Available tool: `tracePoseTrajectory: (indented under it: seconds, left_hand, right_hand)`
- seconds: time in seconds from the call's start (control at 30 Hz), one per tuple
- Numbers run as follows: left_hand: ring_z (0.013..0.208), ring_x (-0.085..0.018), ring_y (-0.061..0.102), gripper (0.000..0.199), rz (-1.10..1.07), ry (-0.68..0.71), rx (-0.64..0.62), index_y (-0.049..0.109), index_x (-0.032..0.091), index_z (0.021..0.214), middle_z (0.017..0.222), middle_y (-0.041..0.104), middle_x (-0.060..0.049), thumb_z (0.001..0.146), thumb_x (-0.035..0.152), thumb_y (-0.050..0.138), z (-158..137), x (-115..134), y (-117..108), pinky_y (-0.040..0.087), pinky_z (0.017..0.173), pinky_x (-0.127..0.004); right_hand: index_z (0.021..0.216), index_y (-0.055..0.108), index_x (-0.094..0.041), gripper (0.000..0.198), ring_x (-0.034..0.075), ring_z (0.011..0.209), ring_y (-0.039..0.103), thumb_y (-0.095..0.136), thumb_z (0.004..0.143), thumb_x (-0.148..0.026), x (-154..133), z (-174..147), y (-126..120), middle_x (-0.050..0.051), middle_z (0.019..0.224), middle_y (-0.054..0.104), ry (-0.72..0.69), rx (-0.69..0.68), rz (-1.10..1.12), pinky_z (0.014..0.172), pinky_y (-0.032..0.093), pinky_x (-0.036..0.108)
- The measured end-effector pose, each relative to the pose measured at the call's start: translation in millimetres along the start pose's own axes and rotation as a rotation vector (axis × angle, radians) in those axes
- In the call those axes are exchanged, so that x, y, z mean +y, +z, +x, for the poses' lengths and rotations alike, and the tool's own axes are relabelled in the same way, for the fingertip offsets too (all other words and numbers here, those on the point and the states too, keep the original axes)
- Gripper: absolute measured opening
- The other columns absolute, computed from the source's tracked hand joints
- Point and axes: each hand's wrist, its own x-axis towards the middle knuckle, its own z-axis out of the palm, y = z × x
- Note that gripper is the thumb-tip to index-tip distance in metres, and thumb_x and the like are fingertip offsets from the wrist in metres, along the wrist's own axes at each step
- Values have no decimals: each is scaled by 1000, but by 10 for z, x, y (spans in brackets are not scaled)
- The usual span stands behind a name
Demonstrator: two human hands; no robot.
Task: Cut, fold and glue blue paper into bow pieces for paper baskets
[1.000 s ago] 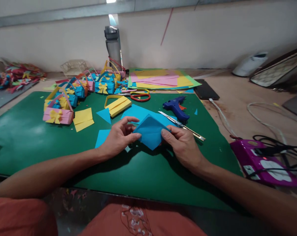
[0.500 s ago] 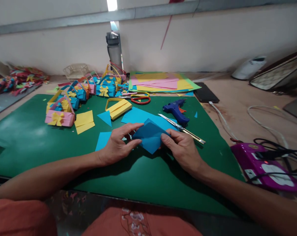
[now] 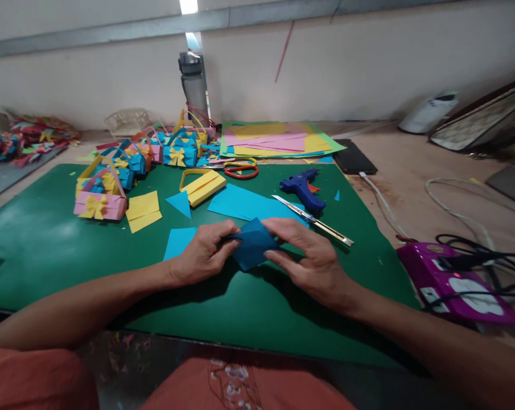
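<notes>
A folded piece of blue paper (image 3: 252, 246) is held just above the green mat (image 3: 223, 319), between both hands. My left hand (image 3: 206, 250) pinches its left corner between thumb and fingers. At the right edge, my right hand (image 3: 308, 253) grips it with thumb and forefinger. Behind the hands lie a blue paper sheet (image 3: 234, 200) and a box cutter (image 3: 314, 220) with its blade out. A smaller blue piece (image 3: 178, 240) lies partly behind my left wrist. Beyond it are a blue triangle (image 3: 181, 205) and a yellow paper bag with a handle (image 3: 204, 187).
A blue glue gun (image 3: 304, 187) and red-and-yellow scissors (image 3: 242, 169) lie toward the back. Several small paper bags (image 3: 99, 205) stand at left, near a yellow square (image 3: 143, 211). Stacked paper (image 3: 274, 139), a bottle (image 3: 194, 88), a phone (image 3: 354, 158) and a purple power strip (image 3: 449, 285) surround the mat.
The blue paper has turned and tilted, now looking narrower and darker. My left fingers have closed onto its corner, and my right hand has shifted its hold. The view has moved slightly.
</notes>
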Motion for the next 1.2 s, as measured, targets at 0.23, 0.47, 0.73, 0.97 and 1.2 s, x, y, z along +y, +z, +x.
tracePoseTrajectory:
  seconds: [0.23, 0.47, 0.73, 0.97, 1.2]
  left_hand:
    - [57, -9, 36, 22, -189, -241, 92, 45, 17, 69, 62, 38, 4, 88, 29, 45, 41, 30, -81, 32, 52, -21]
    - [44, -6, 30, 39, -456, -544, 258, 37, 18, 60, 50, 33, 6, 87, 44, 50, 140, -46, -152, 26, 40, -19]
    - [47, -6, 45, 21, -518, -506, -7, 43, 17, 65, 52, 44, 6, 77, 24, 59, 118, 86, -93, 38, 45, -18]
    - [50, -6, 27, 34, -303, -402, -157, 34, 17, 56, 54, 28, 7, 77, 28, 59, 35, 117, -33, 22, 44, -18]
    - [52, -7, 31, 30, -188, -308, -166, 41, 16, 58, 54, 35, 6, 84, 28, 51, 37, 131, -40, 25, 48, -19]
  right_hand:
    - [62, 62, -20, 16, 11, 55, 55, 62, 77, -25, -81, 51, -38, -2, 61, 63, 131, -66, -24, 56, 44, 25]
    - [64, 63, -20, 11, 10, 49, 49, 66, 70, -28, -103, 97, -61, -2, 58, 61, 403, 83, 113, 45, 38, 23]
    - [69, 64, -20, 9, 11, 55, 52, 63, 74, -27, -80, 78, -33, -2, 63, 62, 366, 75, 91, 53, 43, 24]
    - [98, 64, -21, 45, 17, 72, 62, 59, 76, -60, -43, 44, -30, 4, 79, 68, 459, -4, 321, 62, 50, 28]
    - [80, 65, -21, 17, 13, 58, 53, 67, 71, -35, -95, 61, -15, -1, 70, 63, 465, -117, 201, 52, 43, 25]
